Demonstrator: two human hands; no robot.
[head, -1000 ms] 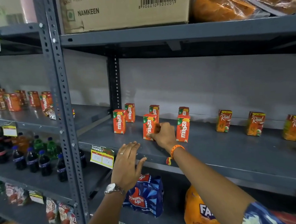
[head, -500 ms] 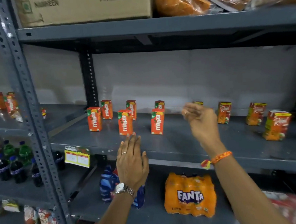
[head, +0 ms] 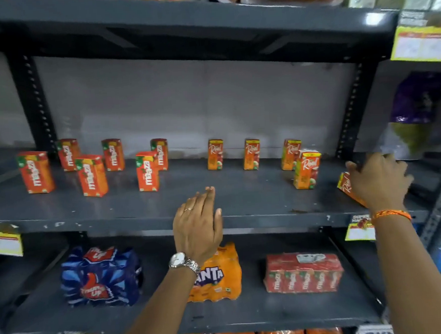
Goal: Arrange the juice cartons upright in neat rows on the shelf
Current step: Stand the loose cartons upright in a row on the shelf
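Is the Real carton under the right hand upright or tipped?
Tipped. The Real carton leans sharply under the right hand, which partly hides it; the neighbouring front carton stands upright.

A shop aisle: grey slotted-steel shelving (head: 243,217) carries yellow price tags (head: 421,43) on its edges, small juice cartons (head: 92,175) stand spaced out for sale, and shrink-wrapped multipacks of Fanta (head: 221,273) and Thums Up (head: 99,277) (wholesale-style bundles) sit below.

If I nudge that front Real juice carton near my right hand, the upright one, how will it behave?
The front Real carton stands tall on a narrow base, so a push up high would probably tip it, while a low one should slide it on the smooth metal shelf. Its boxy, flat-sided shape suggests it is stiff and won't roll.
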